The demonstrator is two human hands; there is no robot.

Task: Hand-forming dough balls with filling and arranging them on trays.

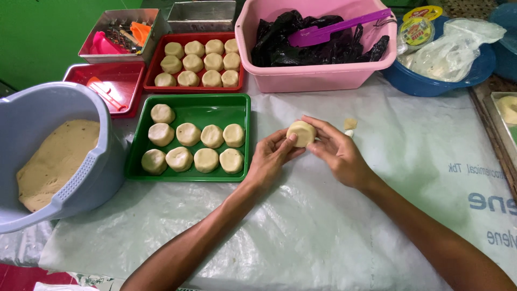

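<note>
Near, clear plastic sheeting (301, 226) covers the table. Above it the left hand (272, 159) and right hand (336, 151) together pinch a round dough piece (301, 133). Left sits a green tray (215, 108) of dough rounds; beyond, a pink tub (318, 75) against the green wall (37, 37).

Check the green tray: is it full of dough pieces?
No. The green tray holds nine dough pieces, with its upper right part bare.

I see both hands meet mid-table on the round pale dough ball (301, 133). Left of it sits the green plastic tray (243, 134) of dough pieces, the red plastic tray (152, 68) behind it, the grey plastic bucket (91, 102) at far left, and the pink plastic tub (318, 75) behind the ball.
</note>
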